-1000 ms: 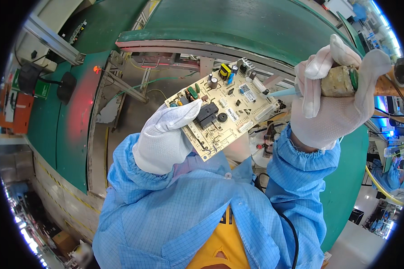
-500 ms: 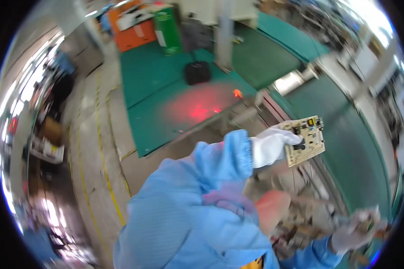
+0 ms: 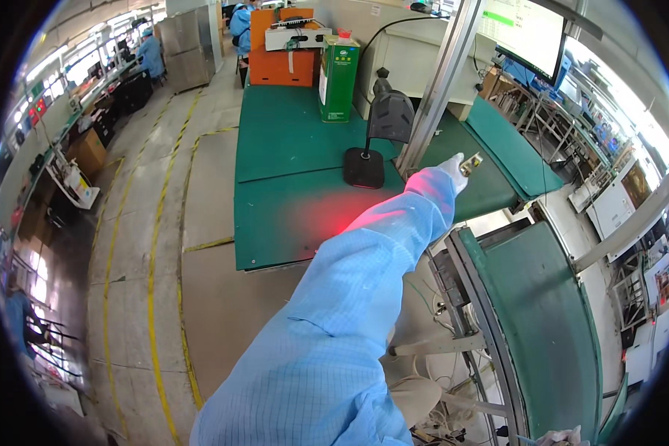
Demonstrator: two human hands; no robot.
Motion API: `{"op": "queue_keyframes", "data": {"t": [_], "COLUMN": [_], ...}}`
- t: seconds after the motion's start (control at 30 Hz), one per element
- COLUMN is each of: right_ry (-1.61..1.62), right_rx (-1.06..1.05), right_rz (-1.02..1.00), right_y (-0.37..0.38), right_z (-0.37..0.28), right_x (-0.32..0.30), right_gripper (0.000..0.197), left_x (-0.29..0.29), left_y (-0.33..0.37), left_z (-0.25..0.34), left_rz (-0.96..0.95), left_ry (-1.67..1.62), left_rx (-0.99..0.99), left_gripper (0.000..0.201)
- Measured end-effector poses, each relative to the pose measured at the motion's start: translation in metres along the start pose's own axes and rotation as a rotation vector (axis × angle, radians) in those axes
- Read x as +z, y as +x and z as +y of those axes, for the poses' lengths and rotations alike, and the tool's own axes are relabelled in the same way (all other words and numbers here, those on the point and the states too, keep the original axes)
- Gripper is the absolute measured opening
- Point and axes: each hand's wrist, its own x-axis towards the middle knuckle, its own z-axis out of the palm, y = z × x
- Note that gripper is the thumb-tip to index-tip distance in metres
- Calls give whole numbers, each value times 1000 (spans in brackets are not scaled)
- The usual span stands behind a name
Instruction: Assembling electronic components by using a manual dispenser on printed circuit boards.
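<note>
My left hand (image 3: 455, 171), in a white glove under a blue sleeve, reaches far out to the right of the scanner's stand. It is closed on a circuit board (image 3: 471, 163), seen nearly edge-on, above the far green surface. Left of the hand, a black barcode scanner (image 3: 390, 119) stands on a square base on the green table (image 3: 290, 160). Red light falls on the table and on my sleeve. Only a sliver of my right hand (image 3: 563, 437), gloved in white, shows at the lower edge; its fingers are mostly cut off.
A metal post (image 3: 440, 85) rises close behind my left hand. A green can (image 3: 339, 78) and orange bins (image 3: 282, 67) stand at the back of the table. A green conveyor belt (image 3: 543, 312) runs along the right. A monitor (image 3: 524, 33) hangs at upper right.
My left hand has carried the circuit board forward and away, and the board has turned from face-on to nearly edge-on. My right hand has dropped almost out of the picture. The view has shifted.
</note>
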Motion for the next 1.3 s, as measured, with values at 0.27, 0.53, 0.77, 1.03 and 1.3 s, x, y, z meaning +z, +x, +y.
{"op": "queue_keyframes", "data": {"t": [0.27,0.53,0.77,1.03,1.3], "right_ry": [918,1147,1543,656,565], "right_rx": [-62,307,809,566,683], "right_rz": [-295,-607,-582,-995,-638], "right_y": [-1,22,5,11,18], "right_z": [27,22,-4,29,86], "right_x": [-9,-36,-34,-137,-140], "right_gripper": [25,27,33,14,44], "left_x": [-12,17,79,102,132], "left_y": [-41,-118,-253,-302,-297], "left_z": [25,112,141,215,202], "left_rz": [-286,-509,-616,-667,-444], "left_ry": [597,358,163,-50,228], "left_rx": [204,456,749,879,954], "left_gripper": [49,51,57,44,53]}}
